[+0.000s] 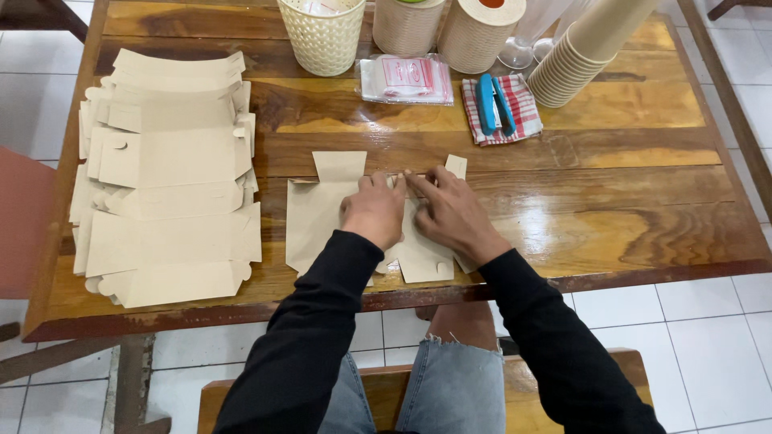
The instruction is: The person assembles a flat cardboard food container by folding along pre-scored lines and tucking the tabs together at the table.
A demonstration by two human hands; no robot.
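Brown card: I see a flat box cutout (322,213) of plain brown card lying on the wooden table (643,201), right under both hands.
Look: it is unfolded, with small tabs sticking out at the top and a little notch near the bottom edge.
Direction: its long side runs left to right across the table, and the tabs point away from me.
Left hand: my left hand (372,210) is curled, pressing down on the middle of the card.
Right hand: my right hand (452,210) lies flat with fingers spread, pushing on the card's right part. Neither hand is lifting anything.
To the left: a big pile of flat cutouts (165,181), well apart from the hands.
Past the hands: a white basket (323,36), a small plastic pack (406,79), a blue stapler (494,104) on a checked cloth (523,108), and a stack of paper cups (583,52).
In the way: nothing sits between the hands and the card.
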